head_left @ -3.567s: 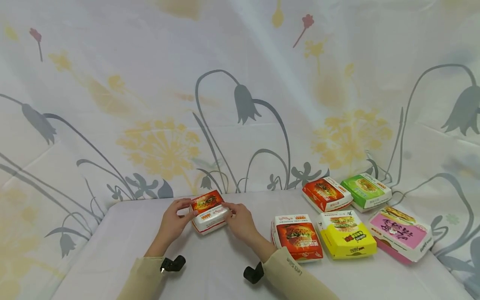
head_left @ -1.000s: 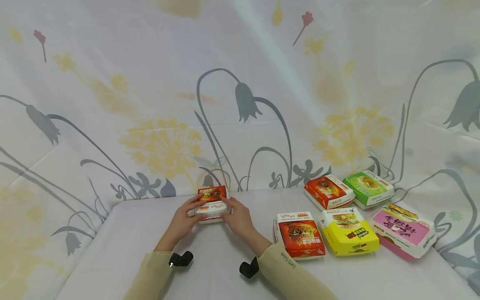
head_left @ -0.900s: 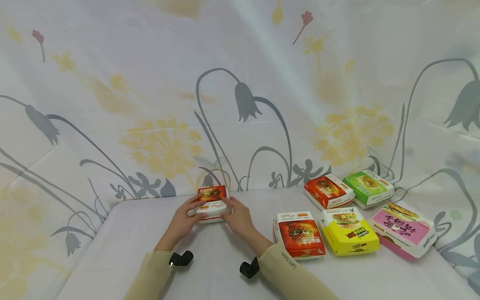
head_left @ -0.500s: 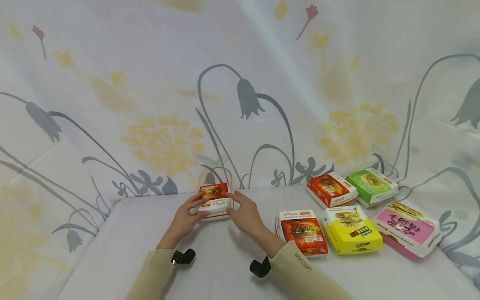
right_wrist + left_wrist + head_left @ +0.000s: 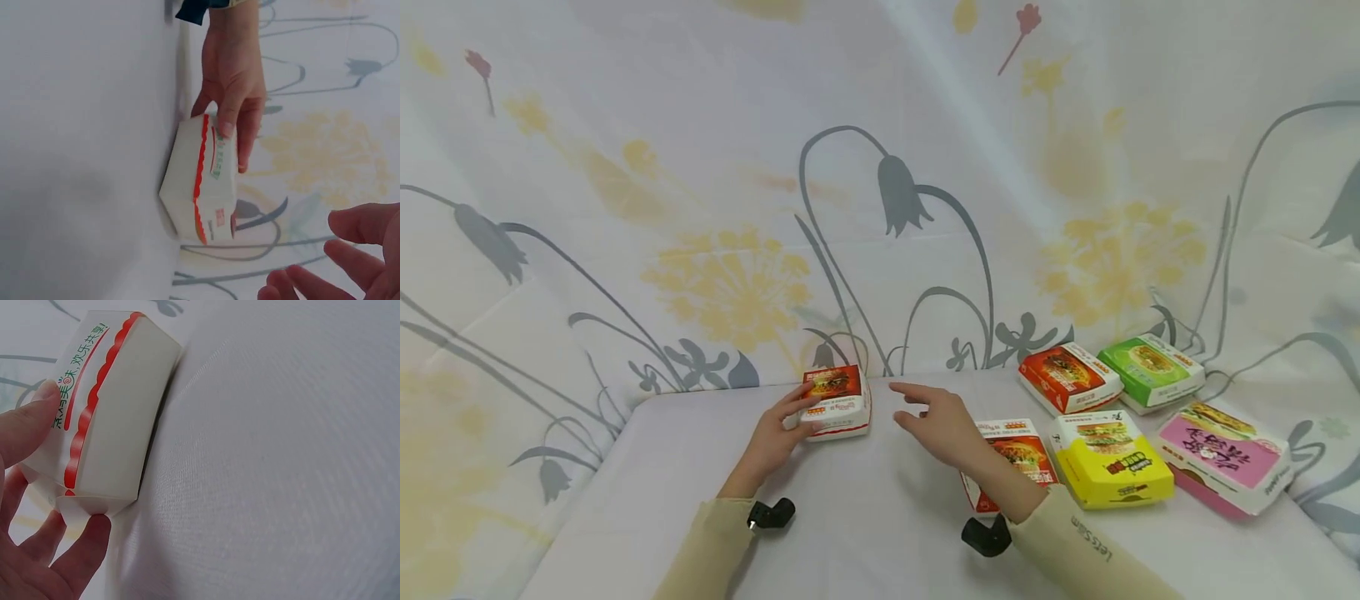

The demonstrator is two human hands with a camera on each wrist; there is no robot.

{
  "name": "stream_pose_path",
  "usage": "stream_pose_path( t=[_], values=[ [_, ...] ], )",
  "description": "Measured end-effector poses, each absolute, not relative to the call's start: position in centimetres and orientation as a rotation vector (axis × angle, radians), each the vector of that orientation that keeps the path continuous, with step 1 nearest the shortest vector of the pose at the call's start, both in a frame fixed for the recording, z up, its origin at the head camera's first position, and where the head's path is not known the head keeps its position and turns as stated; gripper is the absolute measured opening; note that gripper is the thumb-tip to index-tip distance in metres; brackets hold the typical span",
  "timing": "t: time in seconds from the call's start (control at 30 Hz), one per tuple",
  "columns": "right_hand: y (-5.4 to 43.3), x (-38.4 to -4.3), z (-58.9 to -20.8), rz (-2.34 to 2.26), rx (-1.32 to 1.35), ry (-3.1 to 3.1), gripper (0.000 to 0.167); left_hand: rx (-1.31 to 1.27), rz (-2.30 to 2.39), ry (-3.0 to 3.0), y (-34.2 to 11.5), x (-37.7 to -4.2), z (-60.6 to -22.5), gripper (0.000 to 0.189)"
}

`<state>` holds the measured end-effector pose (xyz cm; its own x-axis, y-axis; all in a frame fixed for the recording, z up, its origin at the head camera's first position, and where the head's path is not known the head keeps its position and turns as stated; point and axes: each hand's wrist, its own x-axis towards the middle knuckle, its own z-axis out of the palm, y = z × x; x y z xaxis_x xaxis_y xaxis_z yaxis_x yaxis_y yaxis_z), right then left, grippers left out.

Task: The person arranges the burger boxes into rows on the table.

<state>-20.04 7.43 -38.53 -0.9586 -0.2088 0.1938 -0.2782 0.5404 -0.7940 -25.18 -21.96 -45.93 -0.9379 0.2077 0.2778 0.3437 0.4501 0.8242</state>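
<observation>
Held box (image 5: 844, 402), red and white, is being kept on the table (image 5: 865, 533) slightly left of centre frame, just short of the backdrop (image 5: 722, 167). It is being steadied by the left hand (image 5: 775, 435): thumb on the near face, fingers around the left side, grip narrow and light. In the left wrist view a small white tab is being touched by a fingertip at the box's end; whether it is fully tucked is not being shown.

Right hand (image 5: 946, 425) is being held clear of the box, around frame centre, nothing gripped, thumb and fingers parted; the same spread is being shown in the right wrist view.

Progress, as judged: lid is being seen down and the box is being rested flat, so its handling looks nearly done. Release by the left hand is not yet being made.

Left over: five closed boxes are being shown grouped at right of frame. Far red box (image 5: 1070, 377) and green box (image 5: 1150, 371) are being seen in the back row; near red box (image 5: 1024, 454), yellow box (image 5: 1112, 460) and pink box (image 5: 1225, 454) in front. Near red box is being partly hidden by the right forearm; contact cannot be told. None is being gripped.
</observation>
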Motion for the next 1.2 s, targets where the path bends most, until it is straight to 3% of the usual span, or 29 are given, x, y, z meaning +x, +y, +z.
stream_pose_path(
  t=[0.6, 1.2],
  values=[
    [20.4, -16.7, -39.2, 1.317, 0.407, -2.697, 0.044, -0.45, -1.515, -2.607, -21.6, -24.9, -45.7, 0.048],
    [23.1, -17.3, -39.9, 1.074, 0.444, -2.919, 0.043, -0.416, -1.531, -2.605, -21.8, -25.0, -45.8, 0.048]
  ],
)
